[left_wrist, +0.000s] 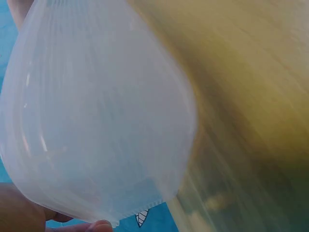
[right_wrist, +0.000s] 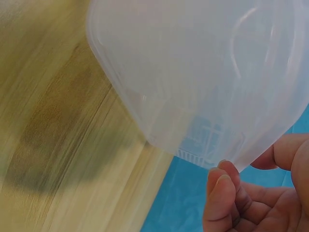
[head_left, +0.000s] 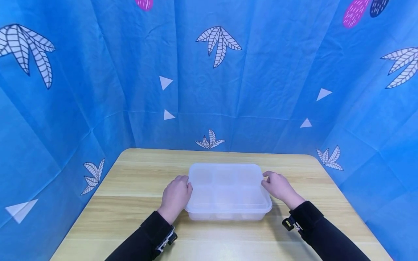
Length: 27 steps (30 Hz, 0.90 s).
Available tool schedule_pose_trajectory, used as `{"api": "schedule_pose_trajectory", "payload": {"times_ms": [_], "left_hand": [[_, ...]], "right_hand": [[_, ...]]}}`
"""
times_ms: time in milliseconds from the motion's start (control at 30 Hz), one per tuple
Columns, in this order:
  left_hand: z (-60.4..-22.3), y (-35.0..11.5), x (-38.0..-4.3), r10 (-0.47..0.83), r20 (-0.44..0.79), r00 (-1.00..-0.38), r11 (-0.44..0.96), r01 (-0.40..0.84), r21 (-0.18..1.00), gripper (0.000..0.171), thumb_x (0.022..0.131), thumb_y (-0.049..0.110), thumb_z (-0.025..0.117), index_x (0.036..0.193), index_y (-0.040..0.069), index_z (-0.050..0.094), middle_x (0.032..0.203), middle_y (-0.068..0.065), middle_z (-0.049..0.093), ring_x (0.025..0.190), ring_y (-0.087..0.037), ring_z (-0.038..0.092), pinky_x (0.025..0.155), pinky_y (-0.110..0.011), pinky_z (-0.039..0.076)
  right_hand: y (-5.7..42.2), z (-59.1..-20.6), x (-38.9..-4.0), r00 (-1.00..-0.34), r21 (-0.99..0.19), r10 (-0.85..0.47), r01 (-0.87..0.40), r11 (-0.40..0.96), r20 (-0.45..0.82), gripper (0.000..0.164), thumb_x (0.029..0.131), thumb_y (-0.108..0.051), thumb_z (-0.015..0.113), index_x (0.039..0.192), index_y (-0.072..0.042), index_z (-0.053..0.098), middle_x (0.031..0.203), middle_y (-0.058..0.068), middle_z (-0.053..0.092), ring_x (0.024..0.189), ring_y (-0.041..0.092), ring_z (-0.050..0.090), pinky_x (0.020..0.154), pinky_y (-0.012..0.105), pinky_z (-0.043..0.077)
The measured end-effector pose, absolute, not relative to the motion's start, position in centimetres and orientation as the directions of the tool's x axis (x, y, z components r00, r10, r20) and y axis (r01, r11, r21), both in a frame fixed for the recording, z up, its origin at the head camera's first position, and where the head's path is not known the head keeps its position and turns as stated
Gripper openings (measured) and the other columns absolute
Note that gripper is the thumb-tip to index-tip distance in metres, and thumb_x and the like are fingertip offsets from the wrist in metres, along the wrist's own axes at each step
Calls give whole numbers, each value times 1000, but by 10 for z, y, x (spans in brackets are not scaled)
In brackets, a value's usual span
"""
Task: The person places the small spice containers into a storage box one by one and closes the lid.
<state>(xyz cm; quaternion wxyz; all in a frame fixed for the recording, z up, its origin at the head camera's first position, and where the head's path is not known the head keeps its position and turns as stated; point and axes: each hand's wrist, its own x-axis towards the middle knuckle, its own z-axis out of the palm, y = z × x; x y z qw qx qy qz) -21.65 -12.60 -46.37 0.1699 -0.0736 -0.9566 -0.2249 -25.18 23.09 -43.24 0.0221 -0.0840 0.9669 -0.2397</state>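
A translucent white plastic food container (head_left: 226, 216) with a fitted lid (head_left: 228, 188) is in the middle of the head view, over the front half of the table. Faint compartments show through the lid. My left hand (head_left: 176, 195) grips the container's left side, its thumb at the lid's edge. On the opposite side, my right hand (head_left: 278, 186) holds the rim between thumb and curled fingers. In the right wrist view, fingertips (right_wrist: 224, 183) sit right at the rim. The left wrist view shows the container's smooth side wall (left_wrist: 106, 106), with fingers below its edge.
The light wood-grain table (head_left: 137, 217) extends around the container, with a shadow under the right forearm. Blue patterned cloth (head_left: 267, 72) hangs behind the table and on both sides. Dark sleeves (head_left: 326, 232) carry small wrist devices.
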Motion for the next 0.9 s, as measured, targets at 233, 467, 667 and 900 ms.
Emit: {"api": "schedule_pose_trajectory", "payload": {"times_ms": [233,467,667,900], "left_hand": [[-462,-124,-215,76,400,-913,888,245,390,23,92,7,65,108,-8,70,96,-18,69,84,-31,66,75,-42,57],[-456,-126,-219,89,440,-894,881,277,383,13,91,5,63,96,-5,71,75,-8,59,64,-19,50,60,-34,49],[-455,-125,-222,90,418,-904,878,270,394,11,92,5,62,91,-3,70,72,-4,55,62,-17,47,57,-32,47],[-458,-125,-224,95,379,-920,874,260,411,21,93,7,62,106,-7,71,82,-10,62,68,-18,54,65,-34,52]], "right_hand": [[230,-431,-251,-983,-466,-182,-169,869,18,40,95,-12,54,127,12,57,84,9,67,66,16,57,64,36,49],[231,-430,-252,-984,-488,-175,-166,857,26,40,96,-11,53,127,13,56,76,5,60,58,16,50,58,33,44],[233,-431,-253,-985,-489,-171,-167,856,37,40,95,-10,53,127,14,56,72,4,57,58,17,50,58,33,43],[235,-436,-255,-985,-472,-170,-162,867,26,40,96,-11,53,127,14,56,79,6,62,62,17,53,61,34,46]]}}
